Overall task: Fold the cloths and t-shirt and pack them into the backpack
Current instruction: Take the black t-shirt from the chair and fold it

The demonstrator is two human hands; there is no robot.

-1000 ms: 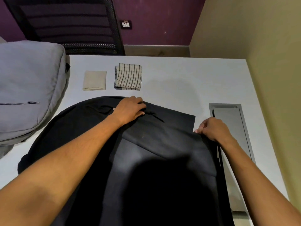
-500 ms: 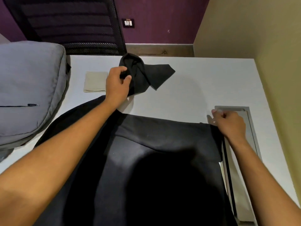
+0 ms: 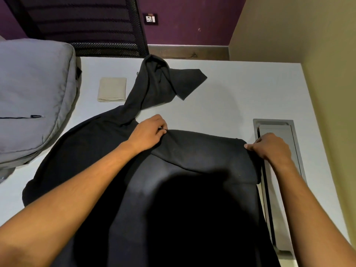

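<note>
Both grips pinching black t-shirt fold – left hand, right hand, grey backpack closed

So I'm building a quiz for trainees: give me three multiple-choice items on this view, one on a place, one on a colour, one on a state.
1. Where does the folded beige cloth lie?
A. on the metal hatch
B. on the table between backpack and sleeve
C. inside the backpack

2. What colour is the t-shirt?
A. black
B. white
C. red

3. What is the right hand doing?
A. resting flat on bare table
B. holding the backpack
C. pinching the t-shirt's edge

Key: 1 B, it sits on the white table beside the grey backpack; 2 A, the cloth is dark throughout; 3 C, its fingers curl on the fold, as the left hand does.
</note>
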